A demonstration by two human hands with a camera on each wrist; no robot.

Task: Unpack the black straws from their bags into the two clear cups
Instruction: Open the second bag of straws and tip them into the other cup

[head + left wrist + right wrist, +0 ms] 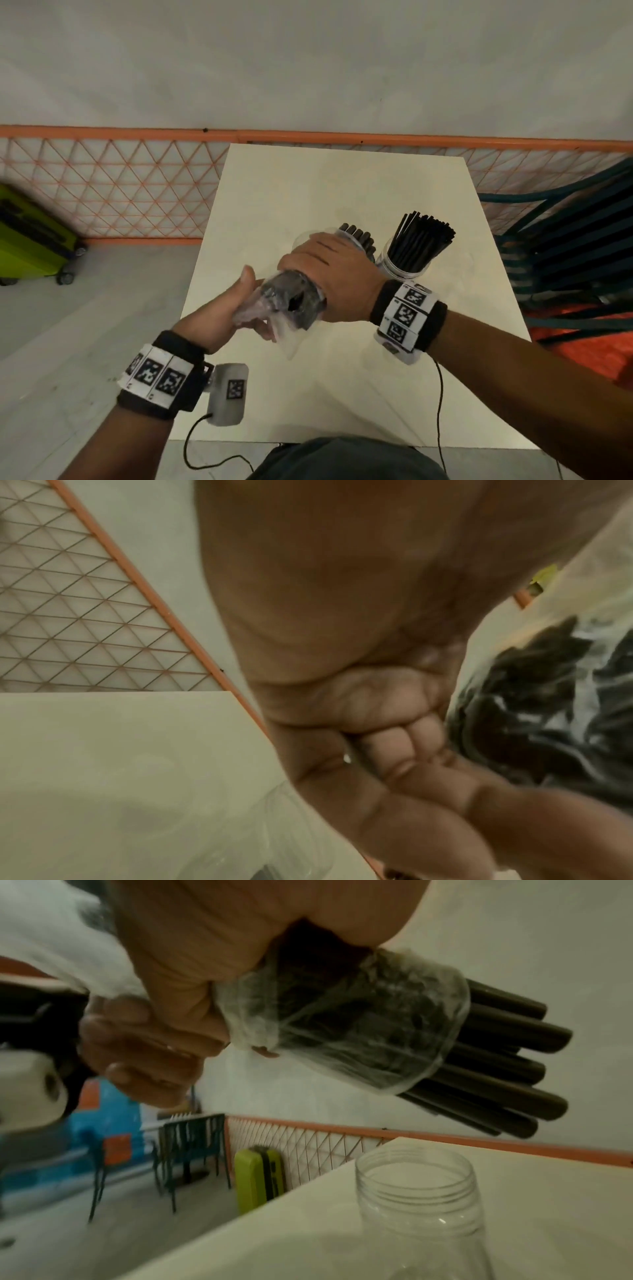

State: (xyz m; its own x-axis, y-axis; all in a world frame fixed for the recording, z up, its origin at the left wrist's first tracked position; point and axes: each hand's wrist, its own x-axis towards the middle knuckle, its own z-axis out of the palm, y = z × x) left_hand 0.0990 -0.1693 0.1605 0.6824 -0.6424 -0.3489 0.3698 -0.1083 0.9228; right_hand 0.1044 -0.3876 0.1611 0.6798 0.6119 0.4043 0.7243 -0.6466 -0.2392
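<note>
Head view: the right hand (pixel 329 270) wraps its grip around a bundle of black straws (pixel 507 1058) half out of a clear bag (pixel 291 301), held above the table (pixel 308 178). The left hand (pixel 226 308) pinches the bag's loose tail. An empty clear cup (pixel 416 1191) stands just below the straw tips; the second cup (pixel 404 263), to the right, is full of straws. To do this step well, aim the tips into the empty mouth, then draw the bag back while keeping the bundle tight. No brand or readable writing shows; the wristbands (pixel 407 308) carry only square coded markers.

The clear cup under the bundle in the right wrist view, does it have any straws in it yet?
No, that clear cup is empty, with the bagged straws held above it.
</note>
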